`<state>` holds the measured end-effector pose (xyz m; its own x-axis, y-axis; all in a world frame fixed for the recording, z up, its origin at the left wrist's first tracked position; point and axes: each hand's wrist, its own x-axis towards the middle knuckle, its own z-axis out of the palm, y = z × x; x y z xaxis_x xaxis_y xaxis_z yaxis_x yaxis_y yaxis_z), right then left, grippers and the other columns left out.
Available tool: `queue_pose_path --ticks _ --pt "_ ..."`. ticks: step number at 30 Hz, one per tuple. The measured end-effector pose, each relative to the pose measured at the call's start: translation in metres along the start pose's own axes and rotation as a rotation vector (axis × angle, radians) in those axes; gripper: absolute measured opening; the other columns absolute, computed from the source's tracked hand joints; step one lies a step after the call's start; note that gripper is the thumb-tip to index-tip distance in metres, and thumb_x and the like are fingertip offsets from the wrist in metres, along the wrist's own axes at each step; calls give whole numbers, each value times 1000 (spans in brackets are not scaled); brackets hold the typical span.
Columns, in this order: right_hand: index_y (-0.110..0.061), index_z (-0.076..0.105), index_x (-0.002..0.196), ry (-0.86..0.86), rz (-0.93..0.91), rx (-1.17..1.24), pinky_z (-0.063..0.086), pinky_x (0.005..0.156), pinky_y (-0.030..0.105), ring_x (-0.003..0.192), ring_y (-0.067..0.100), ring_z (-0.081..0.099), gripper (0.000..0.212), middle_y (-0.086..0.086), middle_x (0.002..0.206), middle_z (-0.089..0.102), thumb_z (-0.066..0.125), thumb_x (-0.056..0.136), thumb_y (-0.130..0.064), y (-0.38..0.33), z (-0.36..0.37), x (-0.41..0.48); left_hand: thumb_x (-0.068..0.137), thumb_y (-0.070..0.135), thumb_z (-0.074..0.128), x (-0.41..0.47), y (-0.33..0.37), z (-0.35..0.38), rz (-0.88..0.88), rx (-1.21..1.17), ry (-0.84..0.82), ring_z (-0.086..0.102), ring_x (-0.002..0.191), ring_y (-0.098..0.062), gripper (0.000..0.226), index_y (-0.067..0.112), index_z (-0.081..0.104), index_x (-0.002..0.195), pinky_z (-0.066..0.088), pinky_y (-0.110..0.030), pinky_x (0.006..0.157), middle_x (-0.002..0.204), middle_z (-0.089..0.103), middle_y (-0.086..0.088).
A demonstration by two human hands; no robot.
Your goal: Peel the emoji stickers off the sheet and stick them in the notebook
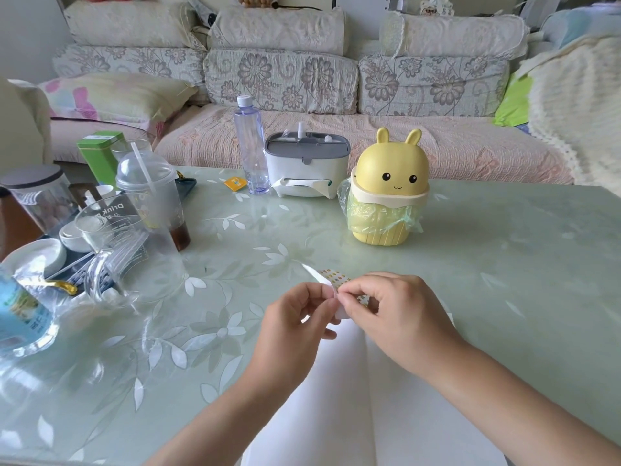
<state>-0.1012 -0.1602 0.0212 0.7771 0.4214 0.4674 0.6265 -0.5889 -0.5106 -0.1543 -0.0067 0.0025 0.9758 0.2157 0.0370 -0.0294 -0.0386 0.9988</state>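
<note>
Floral sofa cushions (280, 75) fill the top of the frame, and below them a pale green glass-topped counter (487, 264) with a leaf pattern runs down to the lower edge. A yellow rabbit-shaped bin (389, 186) stands right of centre, with a white tissue box (305, 163) and a clear water bottle (250, 146) to its left; cups and glassware crowd the left side. At lower centre both hands meet over an open notebook (353, 398), whose blank white pages lie flat on the counter, its spine running toward the lower edge. The sticker sheet (331, 279) is held just above the notebook's top edge, pinched between the two hands. Its long axis runs up the frame from the fingers (319, 292) toward the bin, and a white flap curls toward the upper left. The left hand (295, 317) grips the sheet's near edge with curled fingers. The right hand (400, 314) pinches beside it, the fingertips of the two hands almost touching. Whether a sticker is already lifted is too small to tell. Both hands are equally near, and the page lies directly below, so the placing move is likely a short drop.
</note>
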Motion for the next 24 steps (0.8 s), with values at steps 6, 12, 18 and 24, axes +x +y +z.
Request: queue_pose_path --ticks 6,12,18,24 --pt "-29 68 78 78 -51 -52 46 52 28 59 6 44 20 -14 69 63 54 88 -39 -4 3 1 96 5 61 5 2 -2 46 54 20 66 71 -13 12 10 70 89 57 -25 65 80 73 -4" --pt "-30 69 79 45 -27 -36 43 55 23 57 -3 47 17 -16 72 65 57 87 -37 -6 -1 2 96 7 63 3 5 -3 76 53 -13 68 80 -14 9 8 68 89 59 -27 71 81 72 0" --pt "-28 70 79 26 19 47 42 58 19 62 1 55 9 -20 74 64 67 88 -28 -6 -4 3 97 6 61 -1 10 -2 21 -48 -42 71 85 -17 10 5 67 90 61 -33 79 86 72 -9" --pt "-25 73 81 -49 131 201 34 52 10 47 8 49 8 -30 58 57 71 89 -24 -9 -8 2 99 4 57 -3 16 -1 -40 -109 -47 72 84 -14 13 3 65 88 61 -40 87 77 71 2"
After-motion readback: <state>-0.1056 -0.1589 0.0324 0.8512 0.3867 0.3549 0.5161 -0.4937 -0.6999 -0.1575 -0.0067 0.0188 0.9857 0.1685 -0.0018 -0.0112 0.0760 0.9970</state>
